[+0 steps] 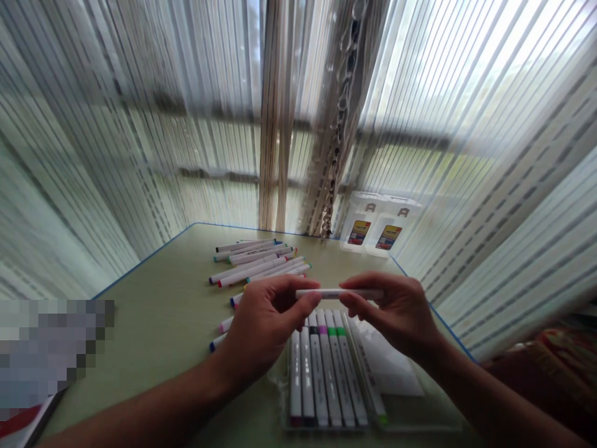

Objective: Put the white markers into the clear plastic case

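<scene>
Both hands hold one white marker [338, 292] level above the table. My left hand [265, 323] pinches its left end with thumb and fingers. My right hand [396, 311] pinches its right end. Directly below lies a clear plastic case [410, 417] with several white markers [321, 373] in a row, caps in dark, pink and green colours. Farther back on the table lies a loose group of white markers [259, 261], and a few more peek out from beside my left hand [226, 323].
The pale green table [163, 311] has a blue edge and stands against striped curtains [140, 124]. Two clear marker boxes [380, 227] with coloured labels stand at the back right corner. A blurred-out patch sits at the left.
</scene>
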Available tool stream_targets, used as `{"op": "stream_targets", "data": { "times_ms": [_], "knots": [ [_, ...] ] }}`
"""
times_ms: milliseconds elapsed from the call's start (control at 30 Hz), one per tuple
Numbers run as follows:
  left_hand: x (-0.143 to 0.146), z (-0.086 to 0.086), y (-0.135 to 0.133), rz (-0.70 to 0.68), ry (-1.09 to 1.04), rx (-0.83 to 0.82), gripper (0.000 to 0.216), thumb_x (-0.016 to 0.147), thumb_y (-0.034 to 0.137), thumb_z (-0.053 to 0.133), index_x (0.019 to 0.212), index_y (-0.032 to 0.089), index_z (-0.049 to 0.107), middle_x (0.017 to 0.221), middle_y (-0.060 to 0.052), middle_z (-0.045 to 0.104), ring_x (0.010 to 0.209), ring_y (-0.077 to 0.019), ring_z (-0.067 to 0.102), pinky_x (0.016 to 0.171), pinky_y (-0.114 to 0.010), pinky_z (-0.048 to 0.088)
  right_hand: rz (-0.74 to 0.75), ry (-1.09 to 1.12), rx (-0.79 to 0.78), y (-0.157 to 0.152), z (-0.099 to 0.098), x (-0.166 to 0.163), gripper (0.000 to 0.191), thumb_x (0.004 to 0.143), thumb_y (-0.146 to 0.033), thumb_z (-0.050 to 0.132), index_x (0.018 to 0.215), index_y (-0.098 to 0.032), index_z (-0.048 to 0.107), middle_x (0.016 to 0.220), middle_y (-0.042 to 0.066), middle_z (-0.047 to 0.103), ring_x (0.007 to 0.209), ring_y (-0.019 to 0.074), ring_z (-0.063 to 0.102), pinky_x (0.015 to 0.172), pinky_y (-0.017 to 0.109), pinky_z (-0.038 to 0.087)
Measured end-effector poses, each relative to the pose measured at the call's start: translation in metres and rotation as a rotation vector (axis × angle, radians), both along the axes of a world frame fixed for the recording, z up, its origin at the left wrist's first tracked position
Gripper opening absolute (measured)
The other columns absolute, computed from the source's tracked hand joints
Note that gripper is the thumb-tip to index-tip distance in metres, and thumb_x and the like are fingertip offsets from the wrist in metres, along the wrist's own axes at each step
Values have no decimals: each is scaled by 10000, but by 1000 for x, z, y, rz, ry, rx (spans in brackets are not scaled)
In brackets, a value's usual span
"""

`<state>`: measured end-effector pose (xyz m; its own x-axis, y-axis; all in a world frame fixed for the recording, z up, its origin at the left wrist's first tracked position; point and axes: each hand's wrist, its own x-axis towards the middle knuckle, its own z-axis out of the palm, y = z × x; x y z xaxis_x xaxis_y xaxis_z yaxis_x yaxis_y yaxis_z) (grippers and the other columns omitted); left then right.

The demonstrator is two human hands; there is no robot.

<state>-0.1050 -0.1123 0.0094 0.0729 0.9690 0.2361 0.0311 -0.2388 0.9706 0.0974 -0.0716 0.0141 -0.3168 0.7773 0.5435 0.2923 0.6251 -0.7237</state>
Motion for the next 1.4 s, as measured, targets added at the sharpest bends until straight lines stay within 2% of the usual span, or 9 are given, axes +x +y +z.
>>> {"op": "stream_targets", "data": {
  "times_ms": [133, 267, 467, 633, 800, 1000, 1200, 1400],
  "knots": [
    [2, -1, -3, -26, 40, 13, 212, 799, 312, 710, 911, 135, 743, 588, -2, 619, 514, -87, 520, 468, -176, 400, 11, -66, 50, -2, 2, -1, 152, 743, -308, 790, 778, -166, 749, 667, 50, 738, 534, 166, 668, 481, 244, 541],
    [4, -2, -5, -43, 90, 29, 249, 814, 328, 695, 967, 141, 754, 602, -14, 639, 531, -97, 538, 487, -187, 405, 27, -152, 100, -3, 0, -2, 161, 721, -310, 809, 770, -166, 757, 658, 48, 725, 557, 173, 670, 514, 254, 551],
    [5, 0, -7, -98, 146, 90, 281, 893, 289, 582, 1065, 136, 743, 619, -20, 640, 590, -124, 577, 561, -215, 445, 24, -228, 143, -4, 1, -5, 169, 724, -330, 810, 732, -170, 758, 623, 33, 704, 513, 140, 621, 476, 226, 455],
    [4, 0, -8, -108, 171, 121, 294, 922, 290, 542, 1112, 158, 722, 676, -23, 662, 601, -119, 588, 581, -215, 449, 60, -199, 47, -5, 3, -5, 151, 781, -315, 764, 731, -173, 764, 617, 22, 717, 532, 133, 631, 513, 215, 447],
    [5, 1, -7, -83, 197, 118, 267, 910, 285, 556, 1062, 159, 735, 711, -34, 678, 602, -122, 587, 573, -218, 452, 99, -170, -30, -4, 3, -4, 194, 825, -325, 716, 744, -154, 759, 631, 33, 719, 546, 135, 627, 515, 213, 451],
    [3, -3, -3, -36, 161, 70, 268, 925, 287, 529, 1067, 141, 702, 656, -4, 630, 606, -115, 592, 594, -215, 463, 80, -213, -15, -5, 3, -4, 171, 817, -321, 712, 856, -164, 765, 696, 40, 734, 569, 142, 631, 516, 223, 452],
    [4, -1, -4, -64, 181, 61, 209, 872, 314, 616, 965, 149, 704, 671, -13, 650, 570, -108, 567, 518, -195, 421, 82, -225, -6, -5, 3, -4, 139, 758, -293, 769, 800, -162, 757, 664, 23, 715, 556, 132, 613, 520, 221, 436],
    [4, 1, -5, -89, 203, 74, 196, 873, 322, 623, 939, 159, 709, 612, 7, 619, 545, -97, 535, 500, -189, 384, 145, -152, -124, -4, 2, -4, 131, 777, -296, 764, 783, -165, 760, 686, 27, 730, 601, 144, 638, 552, 221, 469]
  ]
}}
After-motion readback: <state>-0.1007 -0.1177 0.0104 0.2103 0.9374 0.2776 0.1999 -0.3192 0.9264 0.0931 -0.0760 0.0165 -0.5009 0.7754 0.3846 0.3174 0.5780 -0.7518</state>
